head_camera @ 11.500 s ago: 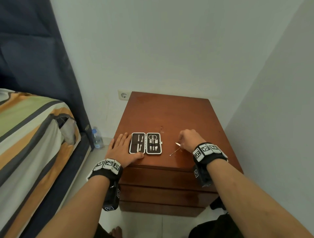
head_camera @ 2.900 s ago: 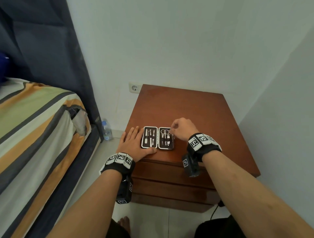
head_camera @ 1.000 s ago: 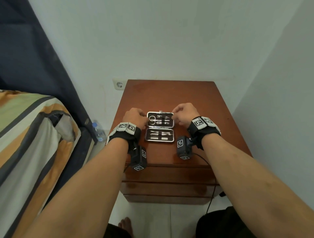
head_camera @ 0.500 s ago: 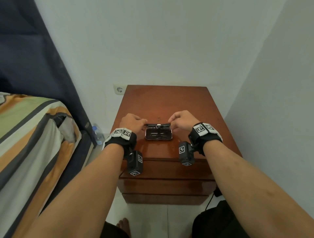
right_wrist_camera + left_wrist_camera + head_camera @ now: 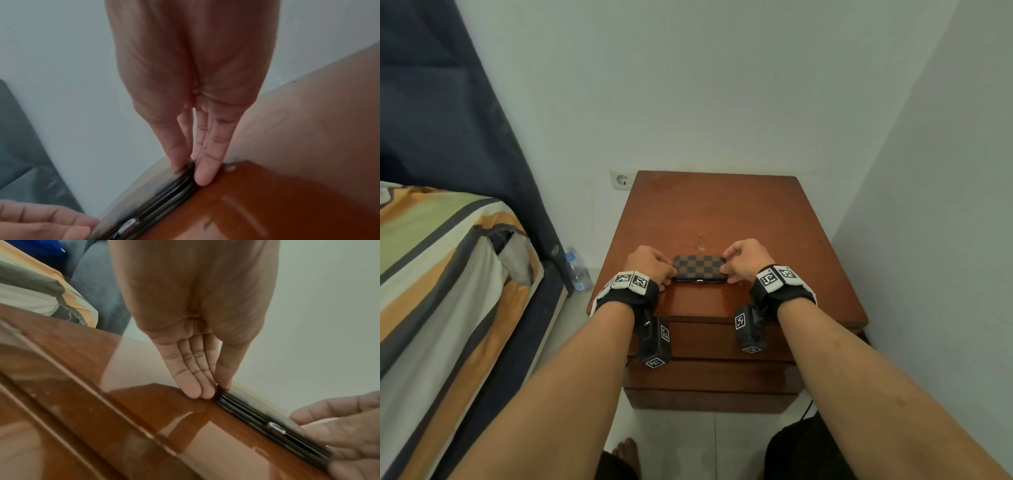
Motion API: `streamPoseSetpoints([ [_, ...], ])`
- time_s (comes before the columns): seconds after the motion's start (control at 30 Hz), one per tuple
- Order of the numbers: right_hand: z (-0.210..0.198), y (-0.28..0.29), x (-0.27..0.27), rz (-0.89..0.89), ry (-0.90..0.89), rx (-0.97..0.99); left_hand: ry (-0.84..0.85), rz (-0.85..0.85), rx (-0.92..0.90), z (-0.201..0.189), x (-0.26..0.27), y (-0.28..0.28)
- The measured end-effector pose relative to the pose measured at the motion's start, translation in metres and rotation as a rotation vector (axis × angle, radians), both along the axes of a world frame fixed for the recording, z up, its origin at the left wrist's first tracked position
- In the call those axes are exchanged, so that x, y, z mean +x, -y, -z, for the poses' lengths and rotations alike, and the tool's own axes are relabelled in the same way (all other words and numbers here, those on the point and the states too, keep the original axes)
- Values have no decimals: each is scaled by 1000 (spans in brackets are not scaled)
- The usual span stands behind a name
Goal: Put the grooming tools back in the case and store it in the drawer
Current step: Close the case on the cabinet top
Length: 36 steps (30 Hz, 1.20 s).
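Note:
The grooming case [image 5: 699, 269] lies closed on the wooden nightstand [image 5: 722, 209], its brown checkered cover up and its metal clasp [image 5: 276, 430] facing me. My left hand [image 5: 654, 267] pinches the case's left end, thumb on top and fingers [image 5: 197, 386] at the edge. At the other end my right hand [image 5: 744, 262] pinches the case [image 5: 164, 194] the same way, thumb on the lid. No loose tools are in sight. The top drawer [image 5: 709, 341] below is closed.
A bed with striped bedding [image 5: 448, 274] stands to the left, a dark curtain [image 5: 448, 120] behind it. A water bottle [image 5: 577, 272] sits on the floor by the nightstand. A wall socket [image 5: 622, 179] is at the back left; a white wall is close on the right.
The last tool went into the case, the case was turned sideways, and both hands folded its far half over toward me. The case is now closed.

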State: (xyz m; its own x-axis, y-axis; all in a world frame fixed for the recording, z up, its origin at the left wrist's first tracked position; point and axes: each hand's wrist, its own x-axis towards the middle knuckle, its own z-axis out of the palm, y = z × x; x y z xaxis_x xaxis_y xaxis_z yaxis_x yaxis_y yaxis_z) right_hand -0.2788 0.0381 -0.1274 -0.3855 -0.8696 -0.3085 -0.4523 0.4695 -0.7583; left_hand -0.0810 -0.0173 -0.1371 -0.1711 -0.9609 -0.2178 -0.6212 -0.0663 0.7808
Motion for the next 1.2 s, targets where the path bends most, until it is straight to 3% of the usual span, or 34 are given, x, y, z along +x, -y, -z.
streamPoseSetpoints([
  [0.47,-3,4,7,-63,-160,50,71,48,45,-5,-6,5],
  [0.67,11,2,-5,-50,-40,-1,33,32,54,-1,-7,4],
  [0.83,13,4,-5,-67,27,13,-120,-4,147,3,-3,5],
  [1.2,-1,10,-5,-103,-48,115,82,83,110,-8,-12,6],
])
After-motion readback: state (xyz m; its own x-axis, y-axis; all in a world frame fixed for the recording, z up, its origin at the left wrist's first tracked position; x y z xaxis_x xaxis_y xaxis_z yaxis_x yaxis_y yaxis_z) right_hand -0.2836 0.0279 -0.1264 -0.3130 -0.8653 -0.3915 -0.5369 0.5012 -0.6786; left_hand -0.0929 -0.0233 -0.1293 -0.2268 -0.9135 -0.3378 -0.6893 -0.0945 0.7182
